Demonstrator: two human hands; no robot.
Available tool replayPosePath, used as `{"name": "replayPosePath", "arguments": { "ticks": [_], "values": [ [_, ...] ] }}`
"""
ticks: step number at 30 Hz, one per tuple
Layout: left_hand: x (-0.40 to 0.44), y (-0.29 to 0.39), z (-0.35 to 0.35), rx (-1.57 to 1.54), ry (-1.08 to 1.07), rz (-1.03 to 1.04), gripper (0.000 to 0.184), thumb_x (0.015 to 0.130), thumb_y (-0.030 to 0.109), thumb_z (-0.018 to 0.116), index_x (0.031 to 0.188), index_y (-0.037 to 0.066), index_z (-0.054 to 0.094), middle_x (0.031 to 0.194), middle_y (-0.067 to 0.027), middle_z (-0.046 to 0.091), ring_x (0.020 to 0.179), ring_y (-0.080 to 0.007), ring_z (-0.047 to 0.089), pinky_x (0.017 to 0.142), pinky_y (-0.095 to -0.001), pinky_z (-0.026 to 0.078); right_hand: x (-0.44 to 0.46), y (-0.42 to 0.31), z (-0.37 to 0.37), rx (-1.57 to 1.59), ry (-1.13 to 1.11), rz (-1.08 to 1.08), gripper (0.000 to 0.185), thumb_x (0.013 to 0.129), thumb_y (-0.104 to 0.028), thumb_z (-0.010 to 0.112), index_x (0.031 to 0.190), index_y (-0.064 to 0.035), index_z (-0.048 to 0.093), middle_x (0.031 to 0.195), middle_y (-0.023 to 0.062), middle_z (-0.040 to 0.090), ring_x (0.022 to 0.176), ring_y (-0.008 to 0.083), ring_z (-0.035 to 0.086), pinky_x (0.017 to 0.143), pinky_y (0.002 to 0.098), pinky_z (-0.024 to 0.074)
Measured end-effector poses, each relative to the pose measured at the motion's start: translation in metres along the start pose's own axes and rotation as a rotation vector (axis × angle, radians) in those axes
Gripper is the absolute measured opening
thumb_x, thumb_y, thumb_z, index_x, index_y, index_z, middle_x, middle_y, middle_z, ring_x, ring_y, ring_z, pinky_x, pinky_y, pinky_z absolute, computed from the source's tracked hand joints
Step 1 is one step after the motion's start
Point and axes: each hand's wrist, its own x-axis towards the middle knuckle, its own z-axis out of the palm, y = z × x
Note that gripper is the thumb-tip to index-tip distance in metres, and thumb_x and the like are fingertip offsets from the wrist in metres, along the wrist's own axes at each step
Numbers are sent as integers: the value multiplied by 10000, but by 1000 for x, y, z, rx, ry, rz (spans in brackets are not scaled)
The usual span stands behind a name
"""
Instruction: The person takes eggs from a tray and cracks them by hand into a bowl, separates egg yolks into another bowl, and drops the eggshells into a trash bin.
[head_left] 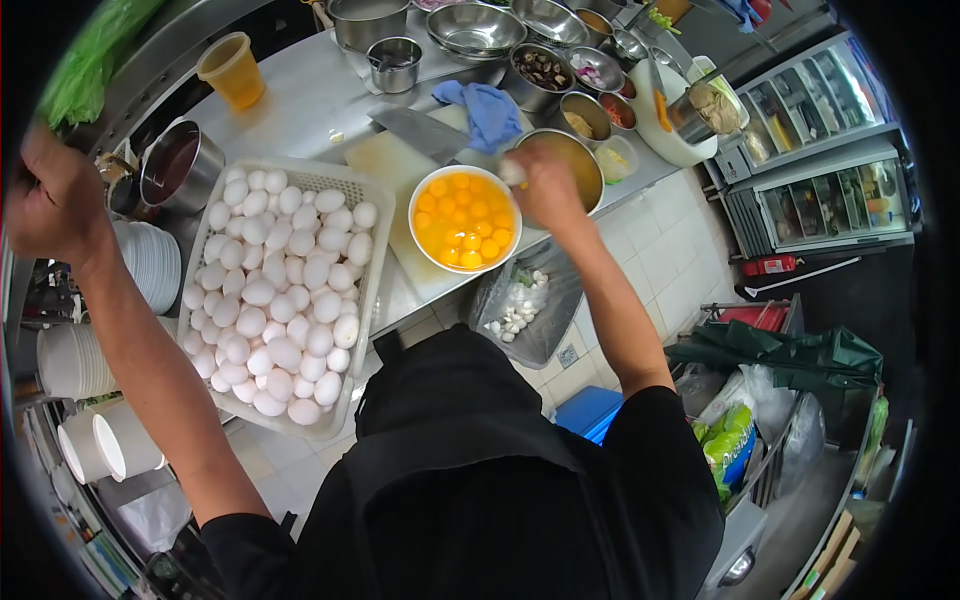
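Note:
My right hand (548, 185) is closed around a white egg (512, 172), just right of a white bowl (414, 232) full of yolks and over the edge of a metal pot (583, 160) of yellowish liquid. To the left of the bowl, a white plastic basket (374, 270) is heaped with whole white eggs (285, 300). At the far left edge, my left hand (58, 195) is raised, its fingers curled; what they grip, if anything, is hidden. A cutting board (385, 165) lies behind the bowl, with a cleaver (418, 132) and a blue cloth (485, 112) on it.
Below the counter edge a lined bin (560, 335) holds eggshells (520, 315). Metal bowls (475, 28) and ingredient pots line the back. A yellow plastic tub (230, 70) stands back left; stacked plates (148, 265) sit left of the basket.

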Motion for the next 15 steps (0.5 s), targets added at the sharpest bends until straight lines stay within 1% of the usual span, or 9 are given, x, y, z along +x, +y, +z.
{"name": "replayPosePath", "arguments": {
  "ticks": [1,2,4,8,10,11,12,13,15],
  "values": [
    [2,0,1,-49,17,30,193,874,91,597,945,-77,660,847,-122,708,704,-188,660,640,-273,503,0,-12,9,98,-73,-41,424,631,-9,644,1049,-71,685,1020,168,632,969,349,607,835,458,484],
    [1,-1,0,-48,18,32,193,874,91,597,945,-77,660,847,-122,708,704,-188,660,640,-273,503,-2,-22,21,98,-71,-42,424,631,-9,644,1049,-71,685,1020,168,632,969,349,607,835,458,484],
    [-3,-4,-5,73,-36,-46,206,873,86,571,943,-85,665,826,-125,710,701,-200,665,649,-275,513,-5,-38,47,5,-215,-83,396,673,-3,616,1059,-61,676,1077,163,614,1024,345,586,890,449,467],
    [-7,0,-10,148,-111,-88,218,871,100,561,902,-80,680,792,-129,709,692,-204,667,647,-281,517,-1,-50,68,-62,-277,-60,376,714,5,579,1076,-53,665,1129,165,589,1071,347,563,932,450,446],
    [-9,32,1,292,-28,-223,231,880,133,575,852,-65,692,760,-124,704,669,-198,661,639,-284,516,0,-51,73,-50,-312,-55,366,745,17,540,1085,-52,659,1142,174,577,1078,358,557,933,464,443],
    [-11,30,0,296,-28,-225,231,880,133,575,852,-65,692,760,-124,704,669,-198,661,639,-284,516,-3,-48,81,-24,-235,-102,312,744,-5,560,1036,-39,666,1080,193,584,1045,372,568,892,469,443],
    [-13,27,1,265,5,-246,283,890,236,611,871,-27,715,757,-102,716,659,-181,673,632,-270,519,-2,-48,81,-24,-238,-106,312,744,-5,560,1036,-39,666,1080,193,584,1045,372,568,892,469,443],
    [-14,25,2,233,38,-265,341,899,340,648,889,11,738,754,-80,728,649,-163,685,625,-256,521,-2,-48,81,37,-274,-60,339,723,3,581,1049,-39,664,1090,198,587,1043,370,572,902,458,448],
    [-15,25,1,208,31,-275,338,899,339,647,895,14,738,757,-79,729,655,-163,687,627,-257,522,-4,-46,80,100,-310,-12,369,702,11,603,1063,-39,662,1099,203,590,1042,369,576,911,447,454]
  ]
}}
